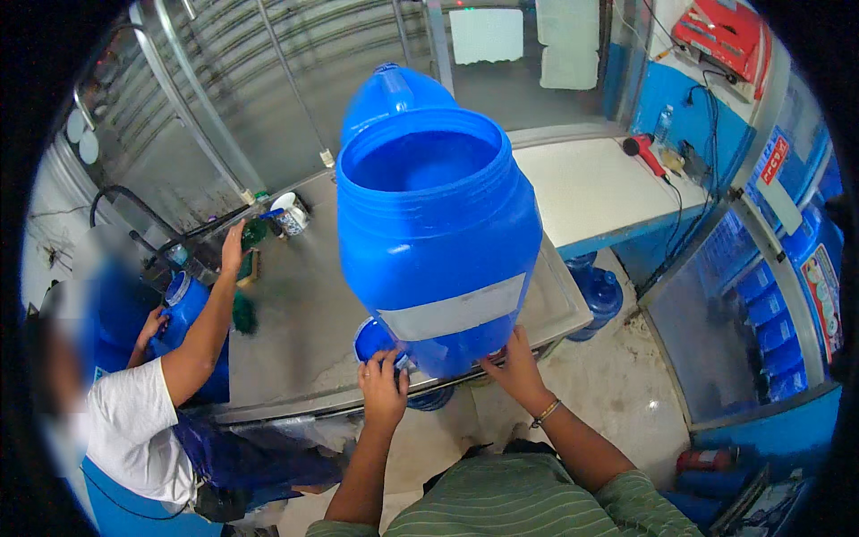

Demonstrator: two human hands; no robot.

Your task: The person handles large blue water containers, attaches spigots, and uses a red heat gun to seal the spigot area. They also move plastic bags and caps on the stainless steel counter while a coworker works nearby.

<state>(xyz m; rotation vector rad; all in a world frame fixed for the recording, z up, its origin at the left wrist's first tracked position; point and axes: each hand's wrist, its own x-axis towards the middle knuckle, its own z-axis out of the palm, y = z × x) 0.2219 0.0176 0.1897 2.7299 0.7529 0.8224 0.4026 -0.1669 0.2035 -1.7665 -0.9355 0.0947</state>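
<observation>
A large blue plastic container point(438, 259) stands before me at the counter's front edge, its wide round mouth uncovered. It has a blank pale label strip point(455, 309) low on its near side. My right hand point(519, 371) is closed against the lower right edge of the container, fingers partly hidden beneath it. At its lower left, my left hand point(383, 389) has curled fingers at the base, beside a round blue piece with a pale rim point(371, 340). Behind the container is another blue jug with a handle point(394, 94).
On the left a co-worker in a white shirt point(130, 430) holds a blue jug point(186, 309) and reaches over the metal counter point(295, 358). A white cup point(289, 215) and green brush-like items sit there. Right: a red hair dryer point(646, 154) on a white ledge, blue bottles point(601, 300) below.
</observation>
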